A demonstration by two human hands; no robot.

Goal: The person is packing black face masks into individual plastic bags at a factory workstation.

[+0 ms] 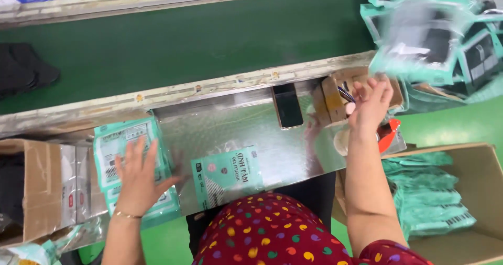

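My left hand [137,178] lies flat with fingers spread on a stack of teal-and-white mask packets [120,139] at the left of the shiny metal table [236,123]. One more teal packet [228,176] lies alone at the table's front middle. My right hand [371,101] is raised at the table's right end, fingers apart, with nothing in it. Above it a blurred teal packet [419,34] is in the air, apart from the fingers, in front of a pile of similar packets [479,50].
A green conveyor belt [199,39] runs behind the table, with black masks [23,71] on its left. On the table are a black phone [287,105], a small cardboard box [335,89] and a red tape dispenser [389,131]. Open cartons stand left [36,186] and right [484,191].
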